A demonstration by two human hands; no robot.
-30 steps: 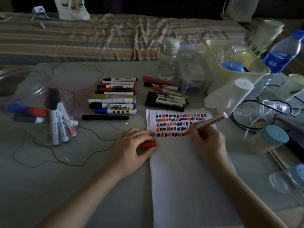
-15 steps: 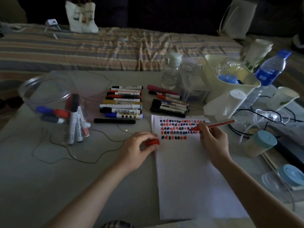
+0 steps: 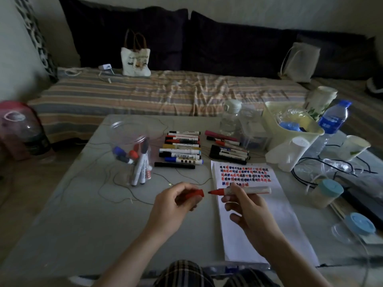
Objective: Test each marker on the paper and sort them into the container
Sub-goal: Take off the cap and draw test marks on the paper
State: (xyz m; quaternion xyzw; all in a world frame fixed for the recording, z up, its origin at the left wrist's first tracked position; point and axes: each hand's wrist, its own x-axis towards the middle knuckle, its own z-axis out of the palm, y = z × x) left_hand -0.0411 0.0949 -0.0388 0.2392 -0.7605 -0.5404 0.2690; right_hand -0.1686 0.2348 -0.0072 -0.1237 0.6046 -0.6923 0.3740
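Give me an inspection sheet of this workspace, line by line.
Surface: grey table, dimly lit.
Job's things: paper with rows of test marks; red marker, uncapped; red cap; clear container holding markers; two marker groups lying behind the paper.
Clutter: water bottle, cream bin, blue-lidded jar.
Hands: left hand pinches the cap; right hand holds the marker, tip toward the cap.
Cables: black cables at right.
Surroundings: striped bed, tote bag.

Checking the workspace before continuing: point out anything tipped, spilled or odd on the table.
The white paper cup lies tipped on its side against the pale plastic bin; nothing spilled shows. A thin dark cord loops loosely across the grey table.
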